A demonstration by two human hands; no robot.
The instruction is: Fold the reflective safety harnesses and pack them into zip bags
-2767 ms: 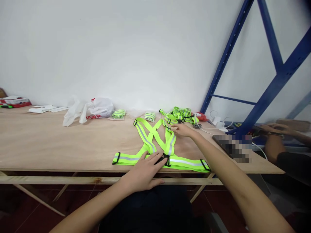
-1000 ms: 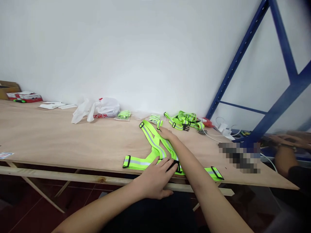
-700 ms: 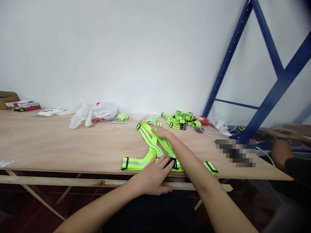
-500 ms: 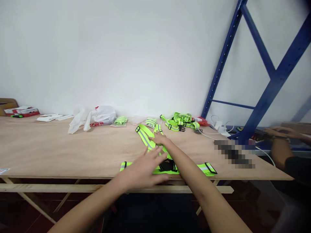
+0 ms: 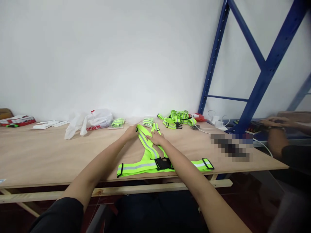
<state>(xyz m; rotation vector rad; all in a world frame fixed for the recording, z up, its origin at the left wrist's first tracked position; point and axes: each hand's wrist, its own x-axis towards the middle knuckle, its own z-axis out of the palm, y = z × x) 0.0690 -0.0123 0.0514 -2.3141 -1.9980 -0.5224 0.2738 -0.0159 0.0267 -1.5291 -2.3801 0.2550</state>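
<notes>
Reflective vest (image 5: 148,152) lies flat on the bench (image 5: 60,152), my left hand (image 5: 131,132) and right hand (image 5: 156,138) open on its far straps.

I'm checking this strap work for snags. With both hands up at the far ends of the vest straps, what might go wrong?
The waist belt lies along the table edge with neither the left hand nor the right hand on it, so it may slide off. The straps might twist where they overlap.

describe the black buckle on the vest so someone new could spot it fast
On the wooden table, near its front edge, a neon yellow reflective vest lies flat. The black buckle sits mid-waistband, larger than the small black sliders at the band's ends.
</notes>
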